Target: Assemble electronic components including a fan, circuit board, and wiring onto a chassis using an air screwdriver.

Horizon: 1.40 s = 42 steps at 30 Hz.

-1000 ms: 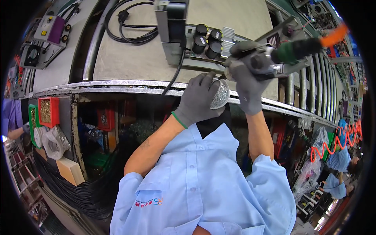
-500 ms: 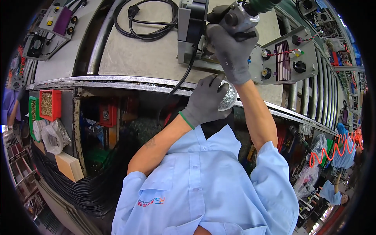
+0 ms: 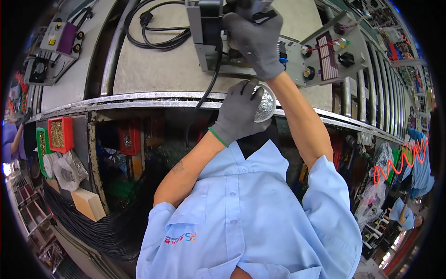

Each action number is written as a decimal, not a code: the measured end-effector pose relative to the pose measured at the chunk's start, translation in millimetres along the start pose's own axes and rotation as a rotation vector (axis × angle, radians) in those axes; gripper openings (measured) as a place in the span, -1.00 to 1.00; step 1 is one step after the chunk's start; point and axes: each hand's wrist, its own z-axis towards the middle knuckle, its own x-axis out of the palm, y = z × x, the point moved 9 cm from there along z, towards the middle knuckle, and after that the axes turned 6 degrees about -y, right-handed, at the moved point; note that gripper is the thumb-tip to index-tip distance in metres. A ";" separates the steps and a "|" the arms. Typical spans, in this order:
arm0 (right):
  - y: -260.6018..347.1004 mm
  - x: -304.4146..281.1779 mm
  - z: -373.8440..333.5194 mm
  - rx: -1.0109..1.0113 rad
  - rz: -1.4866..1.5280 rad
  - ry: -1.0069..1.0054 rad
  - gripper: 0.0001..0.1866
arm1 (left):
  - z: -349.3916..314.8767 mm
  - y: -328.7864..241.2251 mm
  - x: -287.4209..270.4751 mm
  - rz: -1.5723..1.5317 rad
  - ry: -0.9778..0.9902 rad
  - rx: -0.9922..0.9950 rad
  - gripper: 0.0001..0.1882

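Observation:
My right hand (image 3: pixel 255 43), in a grey glove, is closed around a grey metal power tool (image 3: pixel 255 8), cut off by the upper edge. Hand and tool are over an open metal equipment housing (image 3: pixel 204 35) with a dark upright part; the tool's working end is hidden. Close to my body, at the bench edge, my left hand (image 3: pixel 238 110) holds a round dish (image 3: pixel 274 109) of small silvery metal pieces, probably screws. Its gloved fingers curl over the rim and cover the dish's left side. Right of my right hand, the housing's grey panel (image 3: pixel 341 56) carries round black fittings and red wires.
A coiled black power cable (image 3: pixel 158 45) lies on the bench (image 3: pixel 153 74). Metal rollers (image 3: pixel 381 88) run along the right. Another purple-and-grey unit (image 3: pixel 62 37) stands far left. Below are a red bin (image 3: pixel 60 135) of brass-coloured parts and bundled black cables (image 3: pixel 97 232). A co-worker's arm (image 3: pixel 17 137) shows far left.
My right hand and the tool have shifted left and farther away, so less of the tool shows. My left hand keeps hold of the dish. The whole view has moved slightly.

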 end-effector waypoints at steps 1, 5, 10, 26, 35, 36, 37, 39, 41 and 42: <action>1.9 0.8 -0.6 0.015 0.014 0.055 -0.92 | 0.7 -0.6 -1.7 0.011 -0.013 0.004 -0.26; 30.4 -34.5 -19.2 -0.064 0.153 0.031 -0.75 | 1.5 -2.3 -3.8 0.031 -0.025 0.013 -0.22; 31.9 -77.2 -47.5 0.078 0.318 -0.039 -0.63 | 1.1 -0.9 -0.7 0.017 -0.005 0.006 -0.23; -3.7 -99.8 -67.3 0.131 0.049 -0.096 -0.65 | 2.0 -0.9 -0.9 0.016 -0.025 0.007 -0.26; 1.9 -85.8 -53.0 0.151 0.107 -0.102 -0.69 | 3.0 -3.1 -4.0 0.021 -0.027 0.007 -0.22; 15.9 -87.1 -48.0 0.052 0.201 -0.125 -0.78 | 4.3 -3.4 -5.6 0.016 -0.033 0.007 -0.22; 22.1 -88.4 -41.0 0.081 0.136 -0.060 -0.72 | 5.7 -3.7 -7.9 0.021 -0.044 0.009 -0.22; 44.1 -97.9 -14.5 -0.067 0.324 -0.081 -0.77 | 5.7 -4.1 -2.9 0.020 0.038 -0.010 -0.22; 50.7 -104.7 7.9 -0.051 0.228 -0.067 -0.84 | 6.2 -4.7 -3.3 0.008 0.052 -0.021 -0.22; 52.6 -110.8 20.1 -0.050 0.154 -0.090 -0.86 | 6.3 -4.0 -1.8 0.016 0.075 -0.033 -0.21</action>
